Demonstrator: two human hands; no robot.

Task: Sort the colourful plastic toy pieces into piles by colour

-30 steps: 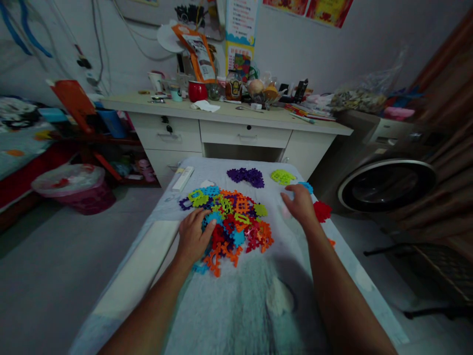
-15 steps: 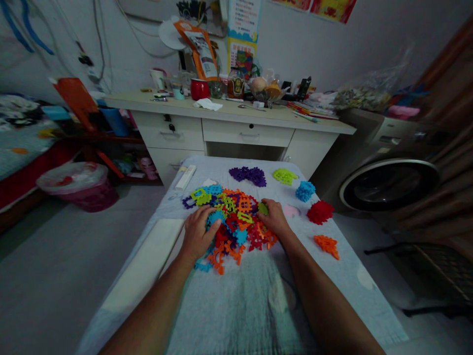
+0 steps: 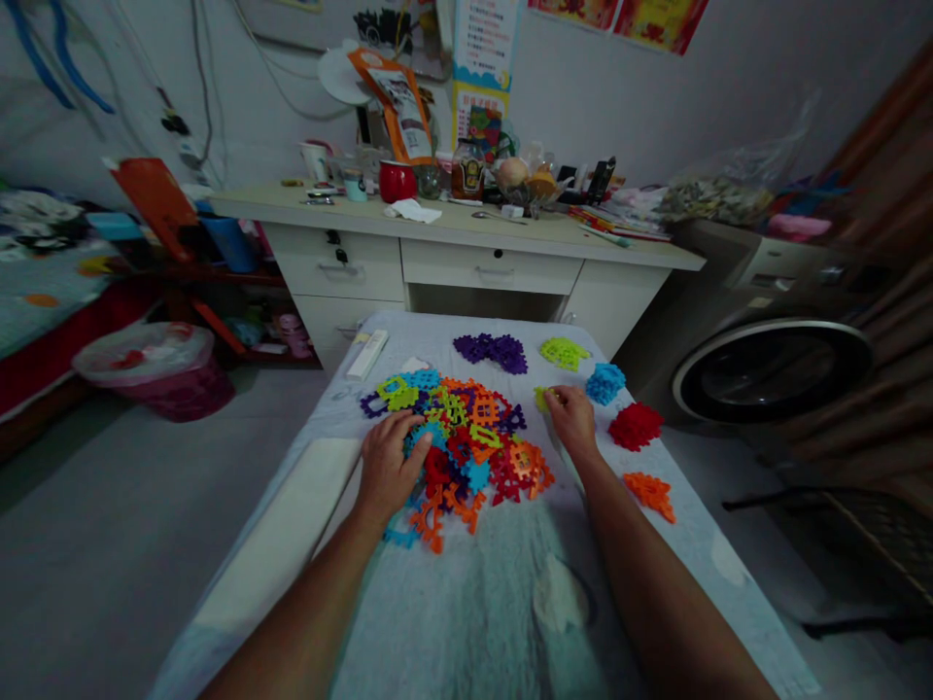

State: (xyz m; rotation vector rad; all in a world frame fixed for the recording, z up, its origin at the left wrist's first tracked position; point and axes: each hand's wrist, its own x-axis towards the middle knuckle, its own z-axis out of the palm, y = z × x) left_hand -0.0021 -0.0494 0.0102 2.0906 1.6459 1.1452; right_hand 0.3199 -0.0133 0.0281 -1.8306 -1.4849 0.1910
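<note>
A heap of mixed plastic interlocking pieces (image 3: 466, 442) in orange, red, blue, purple and yellow-green lies mid-table. My left hand (image 3: 390, 462) rests at the heap's left side, its fingers apart over blue pieces. Off the heap's right side, my right hand (image 3: 572, 420) pinches a yellow-green interlocking piece (image 3: 542, 398), partly hidden by the fingers. Single-colour piles lie around: purple pieces (image 3: 492, 351) at the back, yellow-green pieces (image 3: 564, 354) beside them, then blue pieces (image 3: 604, 382), red pieces (image 3: 636, 426) and orange pieces (image 3: 651, 494) down the right.
A cloth-covered table (image 3: 502, 603) carries the pieces, with a white box (image 3: 367, 356) at its back left. Behind stands a white desk (image 3: 466, 261) crowded with jars and a red mug (image 3: 397, 182). A washing machine (image 3: 773, 340) is at right, a pink bin (image 3: 156, 374) at left.
My right hand has moved right, away from the heap, carrying the yellow-green piece toward the sorted piles. My left hand stays at the heap's left side.
</note>
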